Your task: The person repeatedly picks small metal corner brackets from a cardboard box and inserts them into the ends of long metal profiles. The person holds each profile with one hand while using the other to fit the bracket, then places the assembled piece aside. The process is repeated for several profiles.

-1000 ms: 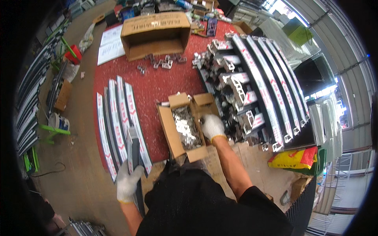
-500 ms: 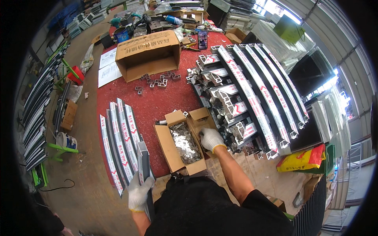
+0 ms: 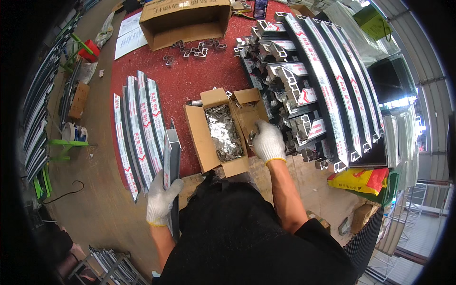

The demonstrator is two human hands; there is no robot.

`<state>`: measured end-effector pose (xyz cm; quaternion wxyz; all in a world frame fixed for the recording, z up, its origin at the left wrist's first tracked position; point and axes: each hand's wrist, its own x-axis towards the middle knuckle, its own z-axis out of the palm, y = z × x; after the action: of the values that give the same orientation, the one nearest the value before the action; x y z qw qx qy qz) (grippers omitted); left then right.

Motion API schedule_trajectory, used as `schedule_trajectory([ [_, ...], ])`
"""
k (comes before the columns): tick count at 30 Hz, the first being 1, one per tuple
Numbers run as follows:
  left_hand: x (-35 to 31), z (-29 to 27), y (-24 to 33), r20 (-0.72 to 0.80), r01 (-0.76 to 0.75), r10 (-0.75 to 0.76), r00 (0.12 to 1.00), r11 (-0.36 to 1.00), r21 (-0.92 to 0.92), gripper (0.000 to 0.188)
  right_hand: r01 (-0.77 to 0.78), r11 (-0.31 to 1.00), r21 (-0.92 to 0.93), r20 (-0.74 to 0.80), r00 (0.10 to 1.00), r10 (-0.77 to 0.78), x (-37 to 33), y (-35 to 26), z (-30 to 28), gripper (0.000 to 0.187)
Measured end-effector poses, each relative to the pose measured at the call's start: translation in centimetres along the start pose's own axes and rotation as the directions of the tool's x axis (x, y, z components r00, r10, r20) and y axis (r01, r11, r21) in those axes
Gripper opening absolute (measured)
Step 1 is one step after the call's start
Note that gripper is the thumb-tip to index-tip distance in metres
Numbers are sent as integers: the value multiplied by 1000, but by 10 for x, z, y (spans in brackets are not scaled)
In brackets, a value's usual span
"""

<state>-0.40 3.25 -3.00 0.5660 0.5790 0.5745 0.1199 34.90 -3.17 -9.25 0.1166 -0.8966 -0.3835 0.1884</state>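
Note:
My left hand (image 3: pixel 161 198), in a white knit glove, is wrapped round a dark grey metal profile (image 3: pixel 175 159) with a hollow end pointing away from me. My right hand (image 3: pixel 270 142), gloved alike, is over the brown cardboard section (image 3: pixel 248 111) on the right of an open carton. Its fingers are curled together by small metal bits (image 3: pixel 251 137); what they pinch is mostly hidden. The open carton (image 3: pixel 194 135) holds a heap of shiny small metal pieces (image 3: pixel 222 133). Several film-covered profiles (image 3: pixel 142 128) lie side by side left of the held one.
A stack of long and short profiles (image 3: pixel 313 90) fills the right of the red table (image 3: pixel 175 83). At the back are a large open cardboard box (image 3: pixel 185 23), small cut profile pieces (image 3: pixel 197 50) and paper sheets (image 3: pixel 128 35). A yellow-red bag (image 3: pixel 358 180) is at the right.
The view has tilted down, so the table sits higher in it. My right hand has shifted slightly right and toward me beside the carton. The left hand still grips the profile.

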Motion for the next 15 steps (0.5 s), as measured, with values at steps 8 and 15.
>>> schedule_trajectory([
  [8, -4, -5, 3, 3, 13, -13, 1000, 999, 45, 49, -133, 954, -269, 117, 979, 169, 28, -5, 33, 19],
  [15, -4, -8, -16, -46, -46, 46, 998, 999, -9, 46, -2, 934, -358, 239, 967, 93, 51, 2, 48, 19],
])
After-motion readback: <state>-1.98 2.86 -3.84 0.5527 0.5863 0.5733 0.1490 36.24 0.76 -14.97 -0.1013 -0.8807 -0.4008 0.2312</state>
